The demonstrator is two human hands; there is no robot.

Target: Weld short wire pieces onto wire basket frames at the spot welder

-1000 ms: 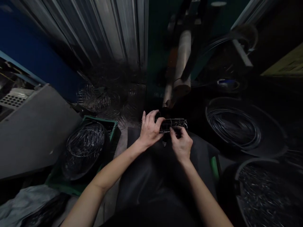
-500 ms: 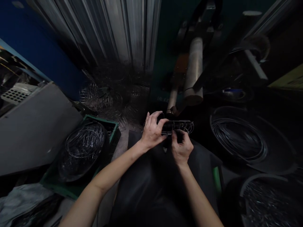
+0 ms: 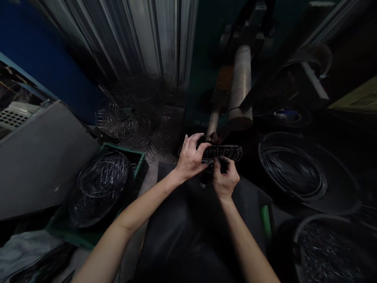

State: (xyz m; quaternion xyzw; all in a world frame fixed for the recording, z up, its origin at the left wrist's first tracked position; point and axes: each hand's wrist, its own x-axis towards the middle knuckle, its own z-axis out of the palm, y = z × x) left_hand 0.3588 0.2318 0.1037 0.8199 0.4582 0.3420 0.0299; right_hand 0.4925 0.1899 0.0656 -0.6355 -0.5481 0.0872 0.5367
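Observation:
Both hands hold a flat wire frame (image 3: 224, 152) edge-on in front of me, above my dark-clad lap. My left hand (image 3: 191, 157) grips its left end, thumb below and fingers curled over the top. My right hand (image 3: 225, 179) pinches the frame's lower edge near the middle from underneath. The frame's right end sticks out free toward the dark right side.
A green crate (image 3: 138, 158) at the left holds stacked wire frames (image 3: 100, 182). More wire frames (image 3: 132, 122) lie piled by the corrugated wall. A tub of coiled wire (image 3: 294, 169) stands right, a bin of small metal pieces (image 3: 330, 251) lower right, a grey panel (image 3: 41, 161) far left.
Both hands and the wire frame rose slightly and shifted a little right in view; the grips stayed the same.

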